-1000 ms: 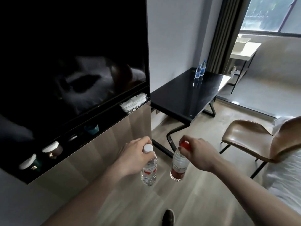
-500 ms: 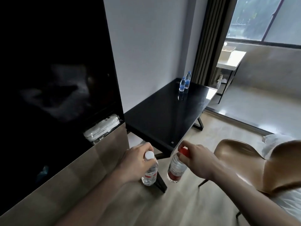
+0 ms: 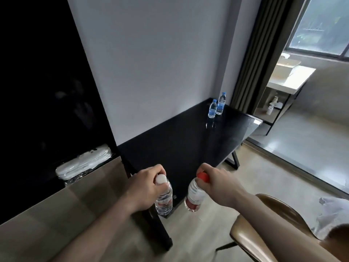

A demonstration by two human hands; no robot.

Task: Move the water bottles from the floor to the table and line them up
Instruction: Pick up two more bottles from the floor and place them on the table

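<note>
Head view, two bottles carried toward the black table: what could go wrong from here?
1. Both hands grip near the caps: the left hand on the white-capped bottle, the right hand on the red-capped bottle. The hanging bodies could swing or slip.
2. They hang near the black table's near edge and might knock it.
3. Placing them carelessly could topple the two blue-capped bottles.

Hotel-like room: black desk (image 3: 188, 140), curtain (image 3: 251, 59), chair (image 3: 264, 233).

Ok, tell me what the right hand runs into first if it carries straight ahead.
Likely nothing soon: the right hand, holding the red-capped bottle, points over the bare black table. The two blue bottles stand at the far end; depth is uncertain.
</note>
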